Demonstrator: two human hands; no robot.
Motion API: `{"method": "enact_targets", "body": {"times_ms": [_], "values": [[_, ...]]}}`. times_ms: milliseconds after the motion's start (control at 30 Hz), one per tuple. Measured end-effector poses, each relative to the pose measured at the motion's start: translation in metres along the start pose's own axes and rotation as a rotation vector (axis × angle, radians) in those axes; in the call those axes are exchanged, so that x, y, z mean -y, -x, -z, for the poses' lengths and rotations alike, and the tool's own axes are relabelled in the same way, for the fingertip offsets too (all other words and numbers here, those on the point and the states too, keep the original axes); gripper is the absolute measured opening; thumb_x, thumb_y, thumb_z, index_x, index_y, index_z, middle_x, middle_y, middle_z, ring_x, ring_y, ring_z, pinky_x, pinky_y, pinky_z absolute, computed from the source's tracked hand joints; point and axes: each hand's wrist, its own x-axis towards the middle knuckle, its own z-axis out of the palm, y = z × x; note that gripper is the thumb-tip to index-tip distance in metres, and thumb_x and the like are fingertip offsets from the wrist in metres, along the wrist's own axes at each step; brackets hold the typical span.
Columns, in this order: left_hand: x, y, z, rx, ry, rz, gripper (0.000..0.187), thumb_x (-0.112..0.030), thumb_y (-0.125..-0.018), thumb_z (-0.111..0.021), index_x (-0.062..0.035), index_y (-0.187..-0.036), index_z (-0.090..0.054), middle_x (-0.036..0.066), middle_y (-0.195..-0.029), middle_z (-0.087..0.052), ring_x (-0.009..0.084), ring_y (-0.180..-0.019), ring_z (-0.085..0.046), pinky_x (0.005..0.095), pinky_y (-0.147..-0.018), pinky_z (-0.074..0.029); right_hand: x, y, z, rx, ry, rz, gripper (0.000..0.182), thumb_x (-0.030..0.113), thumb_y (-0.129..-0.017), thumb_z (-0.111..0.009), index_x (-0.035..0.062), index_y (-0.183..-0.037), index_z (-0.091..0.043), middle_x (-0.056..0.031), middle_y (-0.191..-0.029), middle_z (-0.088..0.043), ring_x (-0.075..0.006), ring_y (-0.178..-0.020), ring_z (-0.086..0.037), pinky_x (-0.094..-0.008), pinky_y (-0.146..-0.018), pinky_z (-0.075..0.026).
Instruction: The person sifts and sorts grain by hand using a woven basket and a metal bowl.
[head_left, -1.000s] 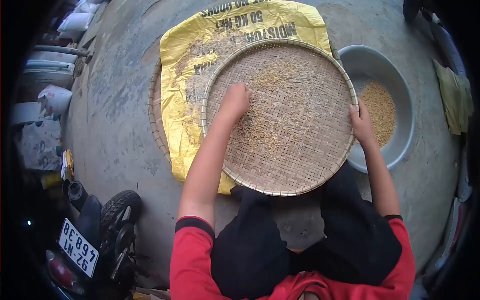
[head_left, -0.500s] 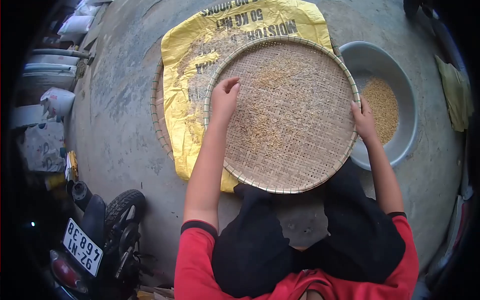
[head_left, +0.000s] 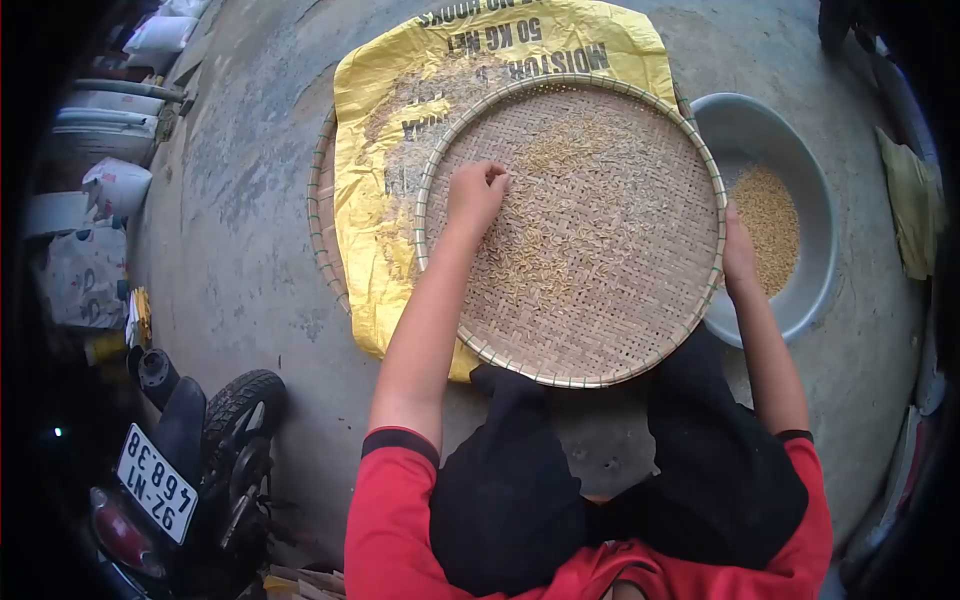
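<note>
A round woven bamboo winnowing tray [head_left: 620,330] rests above my knees, with unhusked grain [head_left: 540,250] scattered over its left and upper parts. My right hand [head_left: 739,250] grips the tray's right rim, its fingers mostly hidden beneath. Over the tray's left side, my left hand [head_left: 476,197] is closed, thumb and fingertips drawn together in a pinch just above the grain. Whatever lies between those fingertips is too small to make out. Behind the tray spreads a yellow sack [head_left: 375,290] with chaff on it.
To the right stands a grey metal basin [head_left: 820,260] holding a heap of grain [head_left: 768,225]. Another woven tray [head_left: 325,210] lies partly under the sack. A parked motorbike [head_left: 215,450] is at the lower left, and bags [head_left: 115,190] line the left wall.
My left hand has moved slightly right, farther in over the tray. On the right rim, my right thumb no longer shows on top. The view has shifted a little.
</note>
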Motion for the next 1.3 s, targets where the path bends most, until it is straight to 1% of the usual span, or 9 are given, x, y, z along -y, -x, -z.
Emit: {"method": "enact_targets", "body": {"times_ms": [467,533,600,667,767,867,967,1067,1300], "values": [[0.007,-0.002,-0.016,-0.095,-0.352,-0.265,0.013,-0.016,-0.083,-0.061,-0.0031,-0.084,-0.059,0.013,-0.088,-0.059,0.0304,-0.089,-0.054,0.0404,-0.080,-0.044,-0.001,-0.001,-0.002,-0.003,-0.049,0.050,0.056,0.044,-0.097,-0.034,-0.0039,-0.113,-0.057,-0.0127,-0.107,-0.060,-0.0179,-0.098,-0.055,-0.0297,-0.090,-0.041],[-0.011,-0.004,-0.008,-0.016,-0.184,-0.124,0.015,-0.016,-0.085,-0.058,-0.0017,-0.089,-0.058,0.015,-0.091,-0.060,0.0305,-0.089,-0.055,0.0383,-0.081,-0.045,-0.001,-0.001,-0.002,0.001,-0.060,0.057,0.055,0.044,-0.097,-0.034,-0.0039,-0.113,-0.057,-0.0127,-0.106,-0.061,-0.0177,-0.098,-0.055,-0.0297,-0.090,-0.041],[-0.053,-0.006,0.001,0.253,0.179,-0.024,0.018,-0.015,-0.091,-0.051,-0.0020,-0.103,-0.055,0.013,-0.098,-0.062,0.0259,-0.095,-0.058,0.0343,-0.080,-0.046,0.000,0.001,-0.003,0.030,-0.129,0.084,0.055,0.044,-0.097,-0.034,-0.0041,-0.111,-0.057,-0.0127,-0.106,-0.061,-0.0178,-0.098,-0.055,-0.0298,-0.089,-0.041],[-0.096,0.004,0.013,0.644,0.870,0.004,0.026,-0.016,-0.096,-0.044,-0.0032,-0.116,-0.052,0.007,-0.109,-0.061,0.0157,-0.104,-0.057,0.0296,-0.081,-0.046,0.002,0.002,-0.003,0.035,-0.103,0.072,0.055,0.044,-0.097,-0.033,-0.0043,-0.111,-0.058,-0.0126,-0.105,-0.061,-0.0177,-0.097,-0.055,-0.0300,-0.089,-0.041],[-0.094,-0.006,0.014,0.495,0.965,0.050,0.031,-0.014,-0.097,-0.041,-0.0058,-0.127,-0.046,0.006,-0.114,-0.060,0.0161,-0.108,-0.056,0.0296,-0.083,-0.046,0.001,0.001,-0.004,0.007,-0.063,0.094,0.055,0.043,-0.097,-0.033,-0.0045,-0.110,-0.058,-0.0123,-0.103,-0.061,-0.0176,-0.094,-0.056,-0.0301,-0.087,-0.042],[-0.039,-0.024,0.010,0.108,0.571,0.096,0.031,-0.014,-0.094,-0.047,-0.0040,-0.122,-0.052,0.008,-0.111,-0.062,0.0170,-0.100,-0.059,0.0296,-0.082,-0.047,0.001,0.000,-0.004,-0.030,-0.061,0.121,0.055,0.043,-0.098,-0.033,-0.0045,-0.109,-0.058,-0.0118,-0.102,-0.061,-0.0175,-0.092,-0.056,-0.0298,-0.086,-0.043],[-0.021,-0.015,0.019,0.087,0.173,0.138,0.024,-0.015,-0.088,-0.057,-0.0033,-0.109,-0.060,0.010,-0.107,-0.063,0.0178,-0.092,-0.061,0.0290,-0.078,-0.048,0.002,0.001,-0.004,0.015,-0.084,0.126,0.055,0.043,-0.098,-0.033,-0.0043,-0.109,-0.058,-0.0114,-0.102,-0.061,-0.0172,-0.093,-0.056,-0.0295,-0.086,-0.043],[-0.004,-0.011,0.005,0.118,0.107,0.094,0.016,-0.013,-0.080,-0.064,-0.0038,-0.093,-0.064,0.014,-0.095,-0.063,0.0237,-0.087,-0.060,0.0322,-0.079,-0.047,0.000,-0.001,-0.003,0.021,-0.077,0.114,0.054,0.043,-0.098,-0.033,-0.0040,-0.109,-0.058,-0.0109,-0.102,-0.061,-0.0169,-0.093,-0.056,-0.0294,-0.086,-0.043],[0.009,-0.011,-0.012,-0.040,-0.126,-0.122,0.013,-0.017,-0.076,-0.069,-0.0093,-0.085,-0.063,0.010,-0.089,-0.057,0.0285,-0.094,-0.053,0.0403,-0.082,-0.044,-0.006,-0.004,-0.004,0.027,-0.152,0.122,0.054,0.043,-0.098,-0.033,-0.0040,-0.110,-0.058,-0.0110,-0.102,-0.061,-0.0169,-0.093,-0.056,-0.0295,-0.086,-0.043]]}}
